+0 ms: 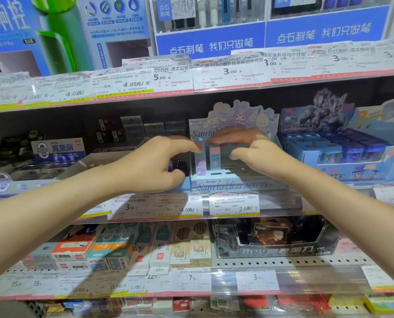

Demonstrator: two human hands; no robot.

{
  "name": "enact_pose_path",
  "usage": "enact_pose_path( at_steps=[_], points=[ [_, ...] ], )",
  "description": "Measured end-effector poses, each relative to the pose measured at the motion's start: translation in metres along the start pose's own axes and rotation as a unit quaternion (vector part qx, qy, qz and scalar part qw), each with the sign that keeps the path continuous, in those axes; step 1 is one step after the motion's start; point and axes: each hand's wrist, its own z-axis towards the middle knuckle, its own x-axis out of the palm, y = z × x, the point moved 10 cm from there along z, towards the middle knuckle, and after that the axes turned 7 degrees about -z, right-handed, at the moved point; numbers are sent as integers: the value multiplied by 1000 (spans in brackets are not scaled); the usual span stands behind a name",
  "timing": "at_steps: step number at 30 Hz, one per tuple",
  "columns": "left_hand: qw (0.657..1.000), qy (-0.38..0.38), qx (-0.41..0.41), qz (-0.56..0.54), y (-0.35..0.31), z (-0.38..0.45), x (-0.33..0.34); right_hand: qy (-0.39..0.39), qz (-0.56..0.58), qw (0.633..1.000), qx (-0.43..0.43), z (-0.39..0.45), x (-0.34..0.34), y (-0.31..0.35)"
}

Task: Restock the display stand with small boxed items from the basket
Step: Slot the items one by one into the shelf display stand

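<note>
- The left hand [159,161] is reaching to the left edge of the display stand [235,182], its fingers curling round a small dark item [182,167] held low in the palm; what that item is cannot be told.
- The left hand's fingertips [197,146] are touching the top of a small blue box [200,162] standing upright in the stand's front-left slot.
- The right hand [248,143] is hovering over the stand with fingers stretched out flat toward the left and holding nothing; the fingertips are blurred, so whether they are touching the pink box [215,158] is unclear.
- The pink box is standing upright just beside the blue box, right under the right hand's fingers.
- The rest of the stand's slots, under the right palm, are showing bare.
- The stand is sitting on the middle shelf [191,214], its cartoon backboard [237,117] rising behind both hands.
- A blue carton of small boxes [343,152] is sitting just right of the stand.
- Price tags [233,204] are lining the shelf edge below the hands.
- The basket is out of view.
</note>
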Motion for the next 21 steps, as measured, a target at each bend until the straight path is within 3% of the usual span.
enact_pose_path(
  at_steps=[6,9,15,21],
  points=[
    [991,-121,35,35,-21,-8,-20,-86,-76,993,-13,-22,-24,11],
    [985,-168,28,10,-35,-22,-25,-128,-58,989,-49,-42,-36,21],
    [984,-172,-23,-45,-50,-52,2,-94,29,993,-72,-93,-29,29],
    [981,-118,-66,-138,-48,-100,52,-21,111,993,11,-144,23,12]
  ],
)
